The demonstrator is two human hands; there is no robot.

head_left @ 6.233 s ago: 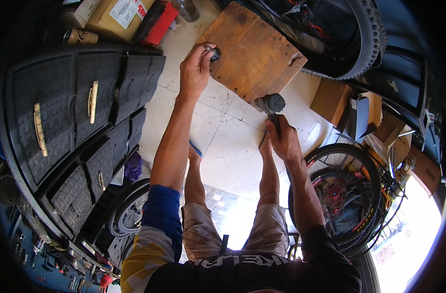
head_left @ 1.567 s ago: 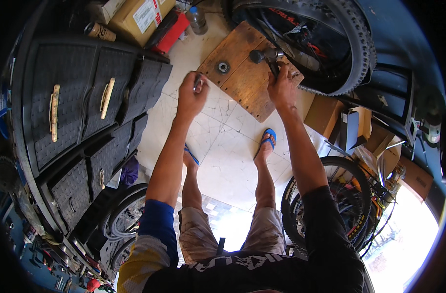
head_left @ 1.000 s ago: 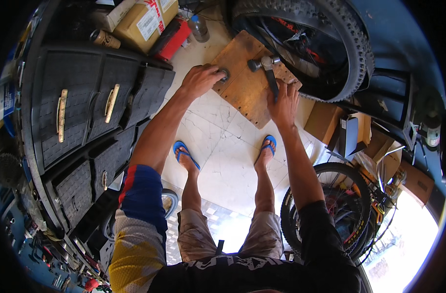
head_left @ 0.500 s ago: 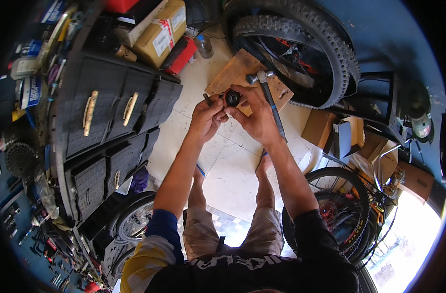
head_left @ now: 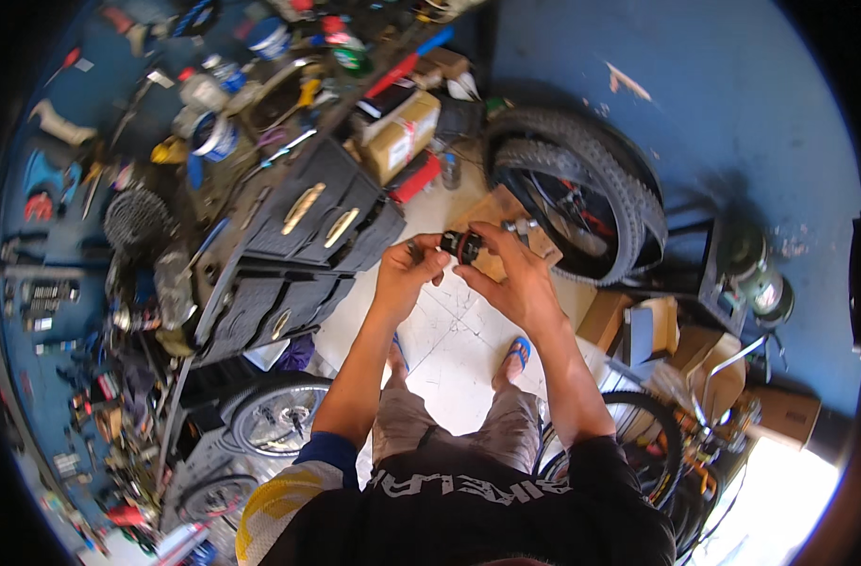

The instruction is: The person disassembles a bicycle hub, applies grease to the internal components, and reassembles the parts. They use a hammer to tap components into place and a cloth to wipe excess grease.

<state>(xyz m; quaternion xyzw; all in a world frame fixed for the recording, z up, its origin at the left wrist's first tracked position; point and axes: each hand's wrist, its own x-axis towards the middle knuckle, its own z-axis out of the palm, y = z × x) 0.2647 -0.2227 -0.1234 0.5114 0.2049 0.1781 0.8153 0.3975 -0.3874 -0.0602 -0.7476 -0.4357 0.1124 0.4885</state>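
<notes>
In front of my body, above the floor, I hold a small black cylindrical part with a red ring (head_left: 463,247) between both hands. My left hand (head_left: 404,281) is closed, its thumb and fingertips at the part's left end. A small dark item (head_left: 414,251) shows by its fingers, too small to name. My right hand (head_left: 517,283) grips the part's right side between thumb and curved fingers. Behind the right hand, a hammer (head_left: 522,227) lies on a wooden block (head_left: 499,205), its handle mostly hidden by the hand and forearm.
A bench with black drawers (head_left: 303,215) stands on my left, its top cluttered with bottles, tubs and tools. Knobbly tyres (head_left: 628,226) lean against the blue wall ahead. Open cardboard boxes (head_left: 605,319) and a bicycle wheel (head_left: 671,424) are on my right. A plastic bottle (head_left: 451,172) stands beyond the drawers.
My view has swung left, showing more of the bench top. The black part has been turned, so its side now shows instead of its round end. Both hands still hold it.
</notes>
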